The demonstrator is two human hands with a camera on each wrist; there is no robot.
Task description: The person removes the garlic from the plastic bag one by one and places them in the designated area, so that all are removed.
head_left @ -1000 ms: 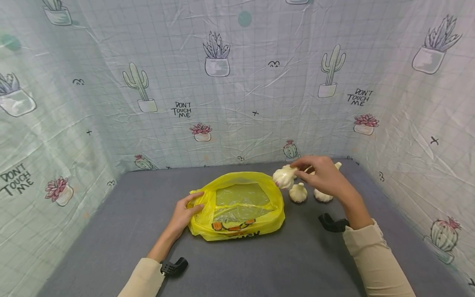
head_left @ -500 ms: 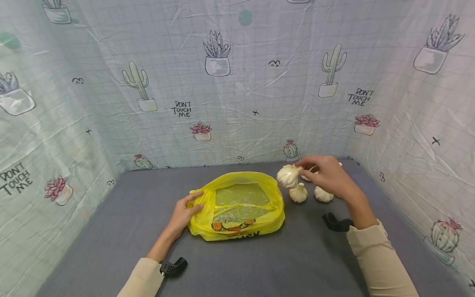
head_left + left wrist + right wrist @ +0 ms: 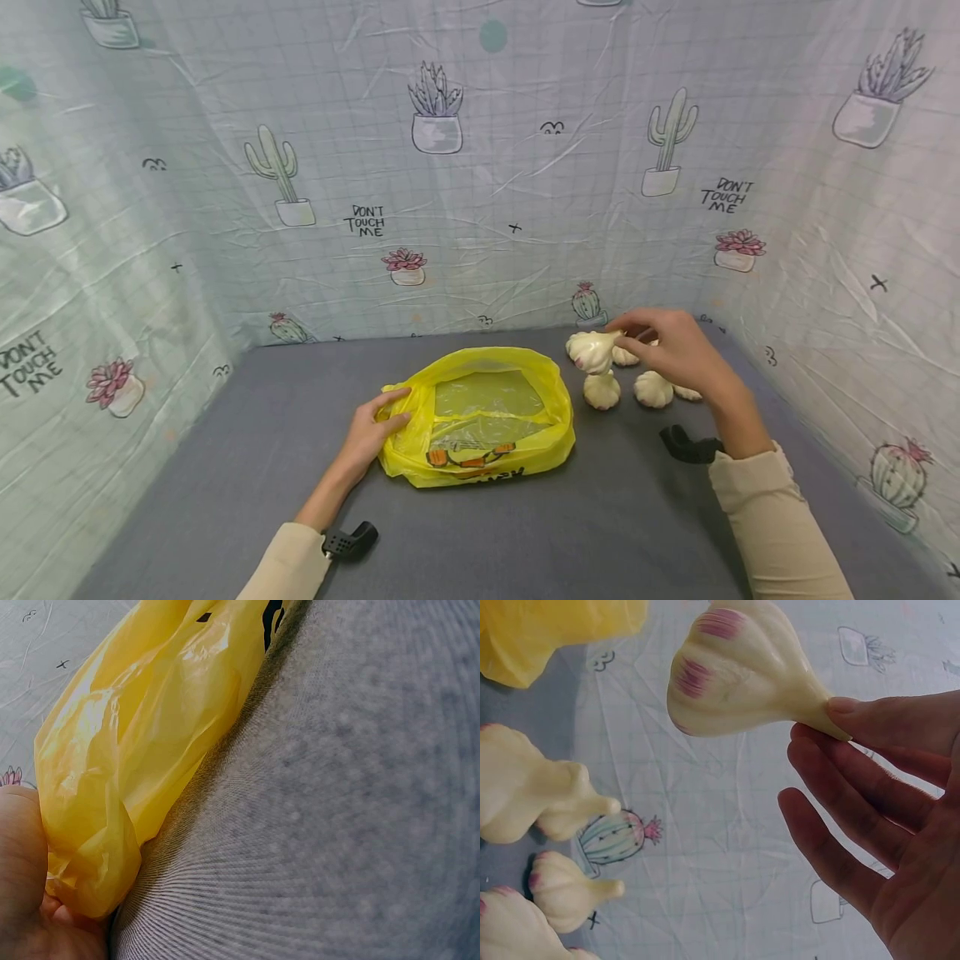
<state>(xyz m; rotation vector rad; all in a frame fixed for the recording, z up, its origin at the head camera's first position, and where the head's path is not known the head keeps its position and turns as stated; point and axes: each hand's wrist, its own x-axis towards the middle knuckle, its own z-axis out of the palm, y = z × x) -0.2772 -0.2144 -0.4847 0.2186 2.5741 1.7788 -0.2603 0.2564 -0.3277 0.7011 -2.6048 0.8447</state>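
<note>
A yellow plastic bag (image 3: 408,462) sits mid-table with its mouth spread wide and facing up. My left hand (image 3: 371,429) holds its left end, thumb on the near side; in the left wrist view the crumpled bag end (image 3: 90,862) lies between thumb and palm. Right of the bag, my right hand (image 3: 675,350) pinches a garlic bulb (image 3: 594,357) by its stem, off the table. Seen from the right wrist, this cream bulb (image 3: 739,671) has purple patches, and the thumb and fingertips meet at the stem's end while the other fingers are loosely bent.
Several more garlic bulbs (image 3: 652,390) stand on the grey tabletop (image 3: 525,542) below and behind my right hand. One bulb (image 3: 602,392) is close to the bag's right side. A cactus-printed curtain (image 3: 480,183) encloses the back and both sides.
My right hand has moved to the right, away from the bag's rim, with the garlic bulb still pinched in it. The left hand and the bag stay put.
</note>
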